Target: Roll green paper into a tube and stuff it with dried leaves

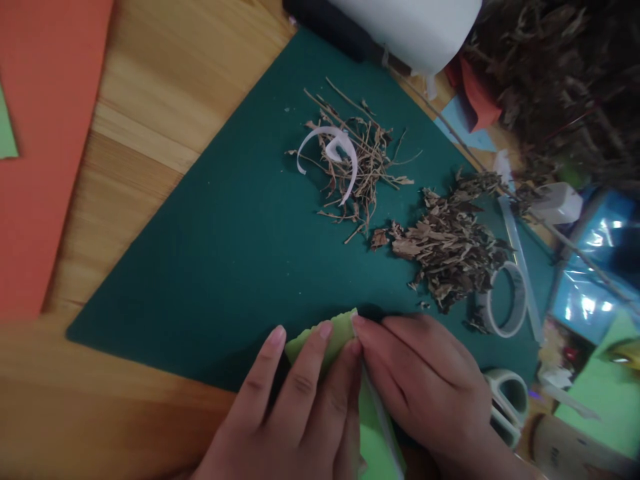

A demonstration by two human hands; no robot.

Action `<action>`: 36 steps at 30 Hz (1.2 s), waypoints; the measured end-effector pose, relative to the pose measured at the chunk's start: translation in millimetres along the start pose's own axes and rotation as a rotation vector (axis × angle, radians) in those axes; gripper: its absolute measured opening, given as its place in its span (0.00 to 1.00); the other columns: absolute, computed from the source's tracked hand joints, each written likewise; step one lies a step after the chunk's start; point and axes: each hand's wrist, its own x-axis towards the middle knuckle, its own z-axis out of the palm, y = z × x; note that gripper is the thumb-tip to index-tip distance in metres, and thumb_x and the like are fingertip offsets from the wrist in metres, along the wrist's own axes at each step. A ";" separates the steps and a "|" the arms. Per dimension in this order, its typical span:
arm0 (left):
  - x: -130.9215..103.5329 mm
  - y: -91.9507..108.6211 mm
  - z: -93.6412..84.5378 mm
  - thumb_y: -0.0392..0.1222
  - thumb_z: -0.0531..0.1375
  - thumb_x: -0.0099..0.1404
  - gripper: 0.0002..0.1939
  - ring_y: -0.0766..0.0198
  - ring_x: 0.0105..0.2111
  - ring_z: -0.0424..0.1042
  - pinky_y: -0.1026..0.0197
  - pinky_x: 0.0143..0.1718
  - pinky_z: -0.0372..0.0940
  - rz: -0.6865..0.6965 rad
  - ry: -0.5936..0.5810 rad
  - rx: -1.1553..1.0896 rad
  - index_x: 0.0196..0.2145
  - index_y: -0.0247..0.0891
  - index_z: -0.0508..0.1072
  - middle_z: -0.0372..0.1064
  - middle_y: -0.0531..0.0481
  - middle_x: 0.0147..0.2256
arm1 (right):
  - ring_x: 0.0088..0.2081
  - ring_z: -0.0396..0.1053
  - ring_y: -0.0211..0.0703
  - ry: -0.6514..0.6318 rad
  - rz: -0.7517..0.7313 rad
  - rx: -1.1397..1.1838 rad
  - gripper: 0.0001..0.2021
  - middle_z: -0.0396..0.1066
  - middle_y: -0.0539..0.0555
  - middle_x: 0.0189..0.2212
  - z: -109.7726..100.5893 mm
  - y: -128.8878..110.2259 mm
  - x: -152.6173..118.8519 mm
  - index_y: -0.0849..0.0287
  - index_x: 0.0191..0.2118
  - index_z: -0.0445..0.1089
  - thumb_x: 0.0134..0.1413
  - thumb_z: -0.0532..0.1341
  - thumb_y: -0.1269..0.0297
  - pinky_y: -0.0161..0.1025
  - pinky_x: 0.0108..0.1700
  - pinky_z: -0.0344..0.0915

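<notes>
A folded piece of light green paper (345,328), with a white edge along its right side, lies at the near edge of the dark green cutting mat (220,253). My left hand (300,407) holds it from the left, fingers laid across its upper part. At the paper's top right corner, my right hand (430,380) pinches the edge between closed fingers, close to the left fingertips. Both hands hide much of the sheet. Just beyond my right hand is a heap of dry crumbled leaves (450,247). Beside that heap stands a tape roll (505,300).
Dry stems (370,167) with a curled white strip (320,130) lie higher on the mat. Scissor handles (507,403) are right of my right hand. A white roll (415,27) and dark dried plants (565,80) fill the far side; orange paper (45,160) lies left.
</notes>
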 end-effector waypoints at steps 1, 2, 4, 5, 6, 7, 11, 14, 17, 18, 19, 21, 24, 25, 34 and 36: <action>0.0 0.1 -0.5 0.47 0.49 0.60 0.17 0.53 0.51 0.55 0.46 0.57 0.37 -0.002 -0.007 0.002 0.43 0.42 0.70 0.64 0.53 0.50 | 0.26 0.61 0.37 0.002 0.003 0.001 0.08 0.67 0.50 0.24 -0.2 -0.4 1.0 0.60 0.36 0.69 0.53 0.53 0.72 0.36 0.28 0.61; 0.0 0.3 -0.9 0.47 0.49 0.60 0.17 0.53 0.51 0.55 0.46 0.57 0.37 -0.006 -0.011 0.004 0.43 0.42 0.70 0.64 0.53 0.50 | 0.25 0.60 0.37 0.000 0.003 0.002 0.08 0.67 0.50 0.23 -0.3 -0.7 2.1 0.61 0.36 0.69 0.53 0.53 0.72 0.36 0.27 0.60; -0.1 0.7 -1.4 0.46 0.49 0.60 0.17 0.53 0.51 0.55 0.46 0.57 0.37 -0.006 -0.015 0.015 0.44 0.42 0.70 0.63 0.53 0.50 | 0.24 0.60 0.38 -0.011 0.002 0.002 0.09 0.67 0.50 0.23 -0.4 -1.4 3.6 0.61 0.36 0.69 0.54 0.53 0.72 0.37 0.26 0.59; -0.3 0.8 -1.6 0.46 0.50 0.60 0.17 0.53 0.51 0.56 0.46 0.57 0.38 -0.004 -0.015 0.020 0.44 0.42 0.69 0.64 0.53 0.50 | 0.24 0.59 0.38 -0.020 0.003 0.003 0.09 0.67 0.51 0.23 -0.3 -1.7 4.0 0.62 0.36 0.69 0.54 0.53 0.71 0.37 0.25 0.58; -0.4 0.8 -1.8 0.45 0.50 0.60 0.17 0.52 0.51 0.56 0.46 0.56 0.38 0.000 -0.017 0.024 0.44 0.42 0.69 0.64 0.52 0.50 | 0.24 0.59 0.38 -0.024 0.003 0.005 0.09 0.67 0.51 0.23 -0.1 -1.8 4.1 0.62 0.36 0.70 0.53 0.53 0.71 0.37 0.25 0.58; -0.6 0.7 -2.0 0.45 0.50 0.60 0.17 0.52 0.51 0.56 0.46 0.56 0.39 0.004 -0.020 0.025 0.45 0.41 0.69 0.64 0.52 0.50 | 0.24 0.59 0.39 -0.026 0.002 0.008 0.09 0.67 0.51 0.23 0.1 -1.8 3.9 0.62 0.37 0.70 0.53 0.53 0.72 0.37 0.25 0.58; 0.6 -0.6 -3.8 0.45 0.49 0.60 0.17 0.52 0.52 0.55 0.46 0.55 0.41 0.012 -0.040 0.023 0.46 0.41 0.68 0.63 0.52 0.50 | 0.24 0.59 0.39 -0.032 0.000 0.006 0.10 0.68 0.52 0.24 0.9 -1.4 2.7 0.63 0.38 0.70 0.53 0.53 0.73 0.37 0.25 0.58; 3.7 -1.2 -6.4 0.45 0.49 0.61 0.17 0.52 0.52 0.56 0.47 0.53 0.43 0.008 -0.064 0.038 0.46 0.42 0.68 0.63 0.52 0.51 | 0.24 0.59 0.39 -0.036 -0.005 -0.017 0.11 0.69 0.53 0.24 2.3 -1.0 2.4 0.63 0.38 0.71 0.53 0.52 0.72 0.37 0.26 0.58; 5.4 -0.6 -9.0 0.48 0.49 0.61 0.18 0.53 0.51 0.57 0.48 0.52 0.48 0.021 -0.092 0.079 0.46 0.42 0.68 0.63 0.50 0.50 | 0.24 0.59 0.39 -0.016 -0.024 -0.028 0.12 0.69 0.54 0.24 4.7 -1.5 1.5 0.64 0.38 0.71 0.54 0.51 0.72 0.37 0.26 0.59; 5.1 -0.5 -9.7 0.49 0.49 0.61 0.19 0.53 0.51 0.58 0.48 0.51 0.49 0.030 -0.111 0.090 0.47 0.42 0.67 0.63 0.50 0.51 | 0.24 0.59 0.39 -0.003 -0.028 -0.034 0.13 0.69 0.54 0.24 5.6 -1.9 0.9 0.64 0.38 0.71 0.54 0.50 0.71 0.37 0.27 0.59; 4.4 -0.8 -10.6 0.51 0.49 0.61 0.20 0.53 0.52 0.57 0.48 0.51 0.50 0.037 -0.136 0.100 0.48 0.42 0.66 0.63 0.50 0.51 | 0.24 0.60 0.39 0.006 -0.030 -0.045 0.13 0.69 0.54 0.25 6.5 -2.4 0.4 0.63 0.39 0.71 0.54 0.50 0.71 0.38 0.27 0.59; 2.8 -3.5 -13.8 0.52 0.48 0.61 0.22 0.54 0.53 0.56 0.48 0.51 0.50 0.044 -0.178 0.117 0.49 0.42 0.65 0.62 0.50 0.51 | 0.25 0.60 0.40 0.008 -0.010 -0.080 0.14 0.69 0.55 0.26 7.7 -3.1 -0.6 0.61 0.41 0.71 0.54 0.49 0.69 0.38 0.27 0.59; 7.8 -13.2 -26.3 0.53 0.47 0.61 0.23 0.54 0.54 0.55 0.49 0.52 0.51 0.075 -0.258 0.096 0.50 0.41 0.64 0.62 0.50 0.52 | 0.27 0.62 0.42 -0.003 0.028 -0.077 0.15 0.69 0.56 0.28 8.0 -2.5 -2.1 0.60 0.44 0.69 0.55 0.49 0.68 0.39 0.28 0.59; 13.7 -16.9 -33.0 0.53 0.46 0.62 0.23 0.55 0.53 0.57 0.50 0.51 0.53 0.093 -0.298 0.075 0.49 0.41 0.64 0.63 0.49 0.51 | 0.28 0.62 0.42 0.009 0.037 -0.042 0.16 0.69 0.56 0.28 7.7 -1.8 -2.9 0.60 0.45 0.68 0.55 0.48 0.67 0.39 0.29 0.60; 108.3 -11.7 -75.8 0.52 0.58 0.49 0.20 0.47 0.31 0.70 0.55 0.26 0.62 -0.262 -0.679 0.323 0.33 0.33 0.72 0.70 0.38 0.33 | 0.31 0.63 0.42 0.021 0.226 -0.039 0.12 0.69 0.54 0.30 -5.7 -8.2 -13.5 0.59 0.35 0.70 0.54 0.51 0.61 0.39 0.31 0.55; 109.7 -9.0 -75.8 0.53 0.58 0.49 0.20 0.48 0.31 0.70 0.57 0.25 0.61 -0.242 -0.712 0.292 0.32 0.33 0.72 0.70 0.39 0.31 | 0.31 0.63 0.43 -0.069 0.280 -0.081 0.12 0.68 0.53 0.31 -11.7 -14.7 -13.8 0.57 0.35 0.69 0.53 0.52 0.57 0.39 0.31 0.51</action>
